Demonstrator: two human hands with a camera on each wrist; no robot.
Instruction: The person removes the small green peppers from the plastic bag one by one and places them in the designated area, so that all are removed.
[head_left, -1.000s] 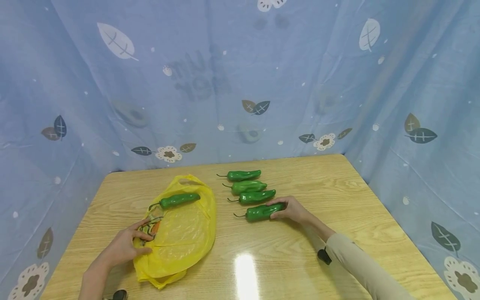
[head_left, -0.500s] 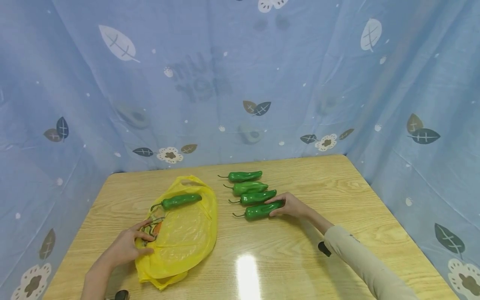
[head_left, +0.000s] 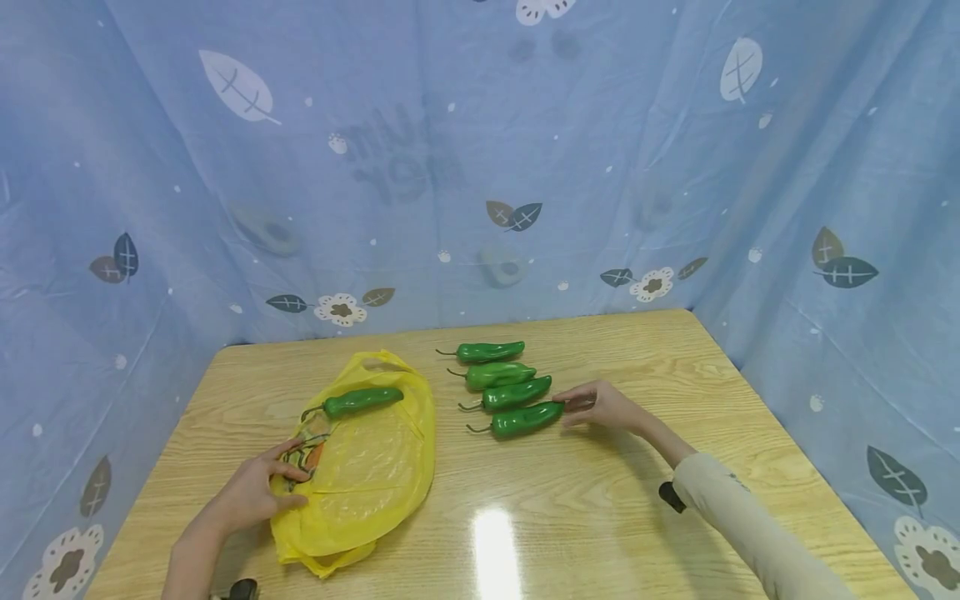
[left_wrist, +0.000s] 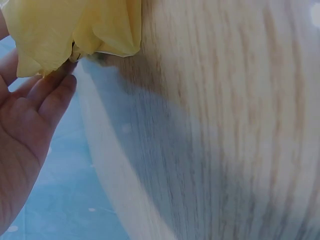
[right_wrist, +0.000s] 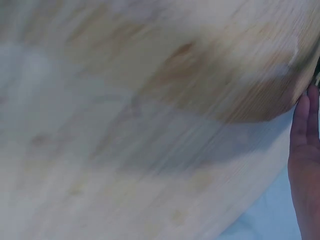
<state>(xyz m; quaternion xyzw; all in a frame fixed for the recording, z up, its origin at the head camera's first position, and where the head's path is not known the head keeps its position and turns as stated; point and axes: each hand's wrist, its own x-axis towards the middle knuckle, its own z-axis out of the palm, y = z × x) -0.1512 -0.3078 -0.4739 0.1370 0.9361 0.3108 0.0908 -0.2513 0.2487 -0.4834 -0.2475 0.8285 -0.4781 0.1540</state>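
Note:
A yellow plastic bag (head_left: pixel 375 492) lies spread on the table, with one long green pepper (head_left: pixel 360 402) on its upper part. My left hand (head_left: pixel 247 496) rests with spread fingers on the bag's left side, over a patterned orange patch (head_left: pixel 311 457); its fingertips are partly hidden by the bag in the left wrist view. Several more green peppers lie in a row right of the bag, stems pointing left. At the tip of the nearest pepper (head_left: pixel 525 419) is my right hand (head_left: pixel 606 407), fingers loosely bent and not around it; whether the fingertips touch it, I cannot tell.
The wooden table (head_left: pixel 600 525) extends around the bag and peppers, with a bright light reflection near its front. Blue patterned curtains (head_left: pixel 450 167) stand along its back and sides. A dark piece of wrist gear (head_left: pixel 672 497) hangs below the right forearm.
My right hand has let go of the nearest pepper and drawn back to the right. That pepper now lies tilted, tip slightly up and close to its neighbour. The left hand stays on the bag.

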